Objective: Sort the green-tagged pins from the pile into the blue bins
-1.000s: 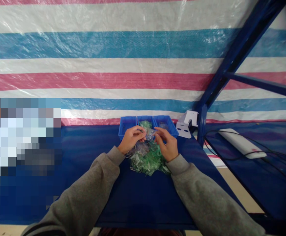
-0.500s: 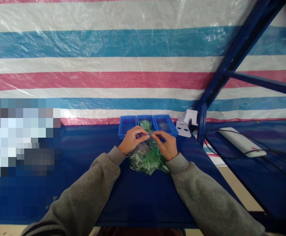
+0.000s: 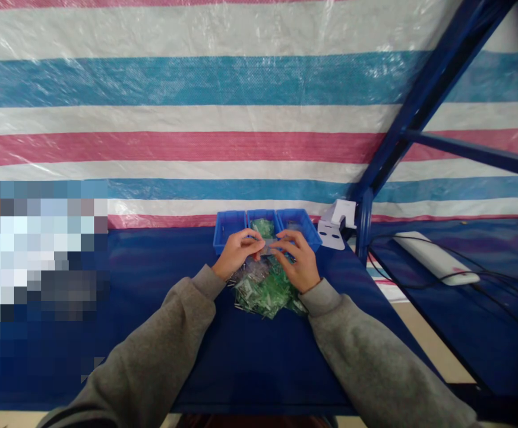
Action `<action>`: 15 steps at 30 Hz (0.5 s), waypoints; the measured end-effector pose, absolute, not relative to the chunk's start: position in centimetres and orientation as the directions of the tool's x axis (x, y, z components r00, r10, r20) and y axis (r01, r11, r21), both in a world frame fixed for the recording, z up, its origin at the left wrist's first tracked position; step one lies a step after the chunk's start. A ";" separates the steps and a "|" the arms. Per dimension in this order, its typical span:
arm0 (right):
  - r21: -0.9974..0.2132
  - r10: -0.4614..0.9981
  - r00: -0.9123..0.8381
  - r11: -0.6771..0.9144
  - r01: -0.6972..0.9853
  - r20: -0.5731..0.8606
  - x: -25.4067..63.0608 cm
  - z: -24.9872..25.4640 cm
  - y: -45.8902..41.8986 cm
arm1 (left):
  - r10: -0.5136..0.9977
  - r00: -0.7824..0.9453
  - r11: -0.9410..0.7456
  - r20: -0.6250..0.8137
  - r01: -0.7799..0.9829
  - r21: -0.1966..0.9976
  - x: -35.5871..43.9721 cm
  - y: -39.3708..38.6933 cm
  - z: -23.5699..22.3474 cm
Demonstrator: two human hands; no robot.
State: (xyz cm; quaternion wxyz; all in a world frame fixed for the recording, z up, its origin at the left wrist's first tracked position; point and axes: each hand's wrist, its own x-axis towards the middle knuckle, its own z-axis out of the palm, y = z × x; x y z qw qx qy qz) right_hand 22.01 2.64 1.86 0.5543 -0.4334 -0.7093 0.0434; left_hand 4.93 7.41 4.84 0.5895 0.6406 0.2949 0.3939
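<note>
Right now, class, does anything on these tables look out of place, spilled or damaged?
The pile of small packets lies loose in front of the blue trays, like a spill, though it may be deliberate. Black cables loop untidily across the white box. I see no clear damage.

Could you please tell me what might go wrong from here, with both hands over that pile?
The clear piece at the fingertips of the left hand and right hand might slip and be hard to spot in the pile. Green and clear pieces lie mixed there, so one could be taken for another. The right cuff is close beside the pile and may brush pieces aside.
</note>
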 end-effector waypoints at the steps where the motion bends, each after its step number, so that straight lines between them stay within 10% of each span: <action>1: -0.546 0.666 -0.006 0.616 0.567 0.746 22.0 1.8 2.7 | 0.835 0.528 -0.137 0.157 -0.076 0.988 4.9 7.4 5.0; 8: -0.595 0.723 0.019 0.552 0.584 0.690 22.0 1.4 2.8 | 0.792 0.535 -0.441 0.294 0.169 0.881 4.2 7.4 5.3; 15: -0.641 0.759 0.035 0.523 0.562 0.650 22.0 1.5 2.5 | 0.817 0.548 -0.219 0.180 0.007 0.976 4.2 7.8 4.9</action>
